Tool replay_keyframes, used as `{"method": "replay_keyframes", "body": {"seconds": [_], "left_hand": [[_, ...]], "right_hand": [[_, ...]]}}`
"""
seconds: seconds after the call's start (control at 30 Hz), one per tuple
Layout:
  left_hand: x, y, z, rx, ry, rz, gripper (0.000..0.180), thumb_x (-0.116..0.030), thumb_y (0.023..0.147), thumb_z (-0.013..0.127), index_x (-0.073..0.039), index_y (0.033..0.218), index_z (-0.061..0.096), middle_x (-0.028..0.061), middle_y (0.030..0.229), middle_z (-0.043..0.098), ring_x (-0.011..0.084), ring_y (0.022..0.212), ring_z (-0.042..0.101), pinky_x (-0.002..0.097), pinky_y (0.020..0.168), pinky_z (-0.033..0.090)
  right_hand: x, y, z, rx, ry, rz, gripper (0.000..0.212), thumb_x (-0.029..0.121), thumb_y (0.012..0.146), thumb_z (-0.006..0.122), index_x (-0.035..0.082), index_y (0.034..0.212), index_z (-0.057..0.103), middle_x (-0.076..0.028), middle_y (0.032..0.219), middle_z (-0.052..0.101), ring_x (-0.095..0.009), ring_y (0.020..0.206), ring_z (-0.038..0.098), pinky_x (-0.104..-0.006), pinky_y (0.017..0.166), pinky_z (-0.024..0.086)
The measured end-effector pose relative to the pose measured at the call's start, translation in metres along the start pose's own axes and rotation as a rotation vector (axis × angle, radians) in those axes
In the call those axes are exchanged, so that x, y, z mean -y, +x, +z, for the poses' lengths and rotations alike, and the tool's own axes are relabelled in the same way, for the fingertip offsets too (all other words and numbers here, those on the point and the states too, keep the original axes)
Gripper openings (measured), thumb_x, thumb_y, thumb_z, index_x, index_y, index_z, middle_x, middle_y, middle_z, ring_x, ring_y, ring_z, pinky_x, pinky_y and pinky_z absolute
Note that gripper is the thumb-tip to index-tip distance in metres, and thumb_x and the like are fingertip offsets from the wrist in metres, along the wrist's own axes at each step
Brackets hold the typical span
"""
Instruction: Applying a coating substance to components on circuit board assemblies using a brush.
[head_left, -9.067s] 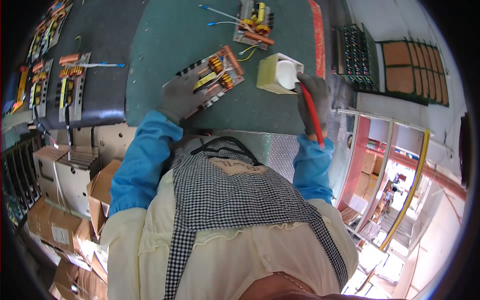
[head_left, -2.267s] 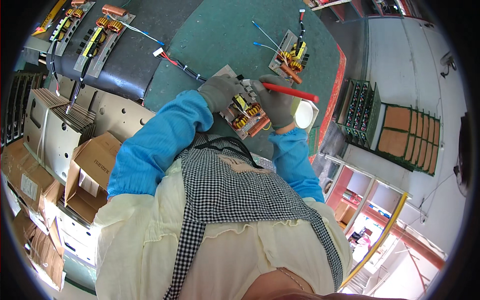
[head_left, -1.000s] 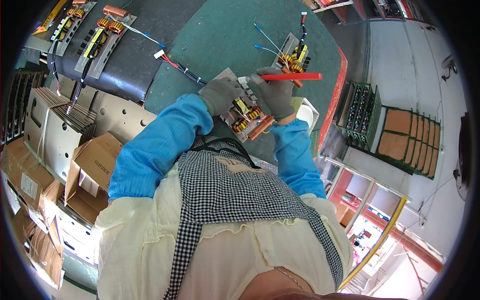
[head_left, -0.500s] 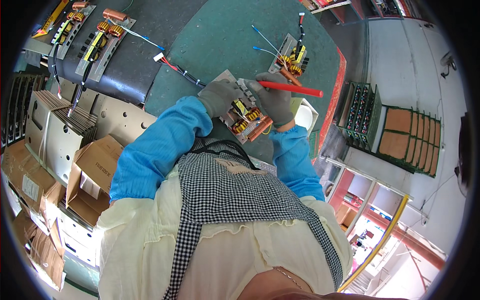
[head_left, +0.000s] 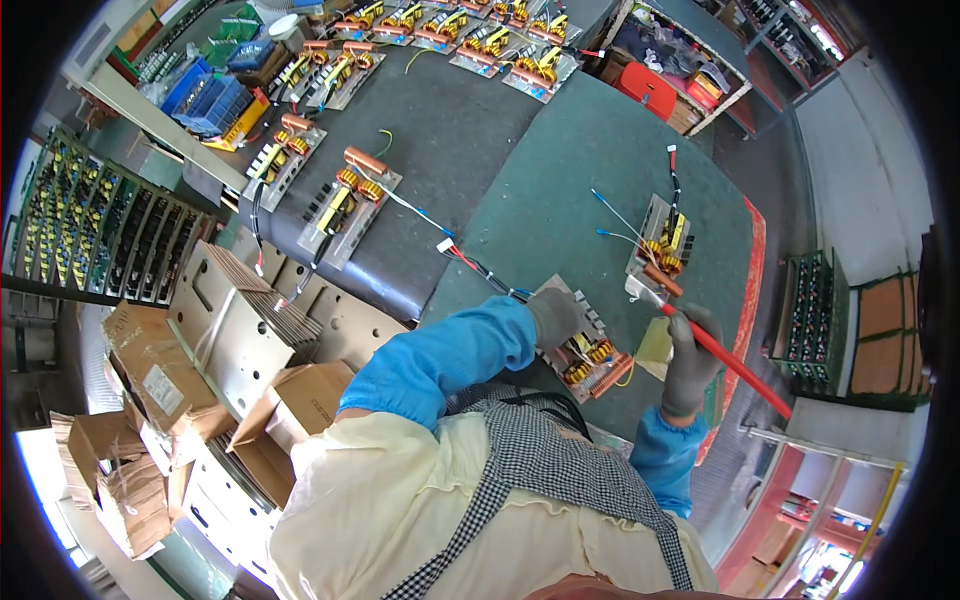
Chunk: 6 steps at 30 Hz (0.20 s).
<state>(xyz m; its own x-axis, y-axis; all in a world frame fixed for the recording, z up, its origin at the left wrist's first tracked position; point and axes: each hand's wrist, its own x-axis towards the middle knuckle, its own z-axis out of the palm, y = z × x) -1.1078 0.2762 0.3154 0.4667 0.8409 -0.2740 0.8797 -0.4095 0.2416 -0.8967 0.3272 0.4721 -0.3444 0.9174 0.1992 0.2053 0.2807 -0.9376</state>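
A circuit board (head_left: 583,352) with yellow-wound ring coils, a yellow transformer and a copper coil lies in front of me. My left hand (head_left: 556,316), in a grey glove, is closed on its upper left part, its fingertips partly hidden. In my gloved right hand (head_left: 692,362) is what looks like a brush (head_left: 738,366) with a long red handle. Its pale end points up and left, apart from the board. Near that hand is a pale yellowish thing (head_left: 655,345), partly hidden. A second board (head_left: 660,245) with wires lies beyond.
Several similar boards (head_left: 345,205) are spread over the dark table section at left and at the far side. Stacked metal plates (head_left: 235,320) and an open cardboard box (head_left: 290,420) stand at left. A red-edged table rim (head_left: 750,260) runs along the right.
My right hand has moved away from the board to the right, carrying the brush, whose handle now slants downward. My left hand stays on the board. The view has shifted, showing more of the table.
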Motion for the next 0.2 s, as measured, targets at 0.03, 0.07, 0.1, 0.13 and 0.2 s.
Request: {"method": "replay_keyframes", "body": {"seconds": [0.03,0.07,0.1,0.13,0.2], "left_hand": [[0.000,-0.002,-0.004,0.023,-0.013,0.004,0.024,-0.027,0.086,0.070,-0.015,0.107,0.075,0.0076,0.120,0.071,0.0286,0.120,0.064,0.0412,0.096,0.055],[-0.001,-0.006,-0.008,0.032,-0.003,0.003,0.024,-0.027,0.086,0.070,-0.015,0.107,0.075,0.0076,0.120,0.071,0.0286,0.120,0.064,0.0412,0.096,0.055],[-0.006,-0.006,-0.018,0.055,-0.041,-0.022,0.026,-0.030,0.086,0.071,-0.015,0.108,0.075,0.0091,0.121,0.071,0.0292,0.120,0.064,0.0410,0.096,0.055],[-0.010,-0.012,-0.032,0.077,-0.082,-0.058,0.029,-0.032,0.085,0.071,-0.015,0.108,0.075,0.0106,0.122,0.072,0.0297,0.121,0.064,0.0408,0.096,0.055],[-0.015,-0.027,-0.079,0.186,-0.165,-0.165,0.049,-0.041,0.082,0.075,-0.015,0.123,0.071,0.0136,0.124,0.072,0.0301,0.124,0.064,0.0404,0.095,0.055]], "right_hand": [[0.003,-0.005,-0.001,-0.066,0.001,-0.030,0.017,0.008,0.091,0.073,-0.001,0.105,0.068,-0.005,0.095,0.066,-0.012,0.084,0.059,-0.0285,0.077,0.048],[0.006,-0.009,-0.001,-0.132,0.002,-0.058,0.017,0.009,0.091,0.073,-0.001,0.105,0.068,-0.004,0.093,0.065,-0.011,0.084,0.058,-0.0277,0.076,0.047],[0.012,-0.013,-0.006,-0.165,0.059,-0.007,0.021,0.012,0.091,0.074,0.001,0.108,0.069,-0.004,0.094,0.067,-0.011,0.084,0.058,-0.0288,0.076,0.047],[0.014,-0.016,-0.011,-0.176,0.065,-0.003,0.021,0.012,0.091,0.074,0.001,0.108,0.069,-0.004,0.094,0.067,-0.011,0.084,0.058,-0.0288,0.076,0.047],[0.010,-0.019,-0.030,-0.226,0.062,0.042,0.029,0.019,0.092,0.073,0.001,0.115,0.068,-0.011,0.115,0.071,-0.015,0.092,0.061,-0.0303,0.085,0.049]]}}
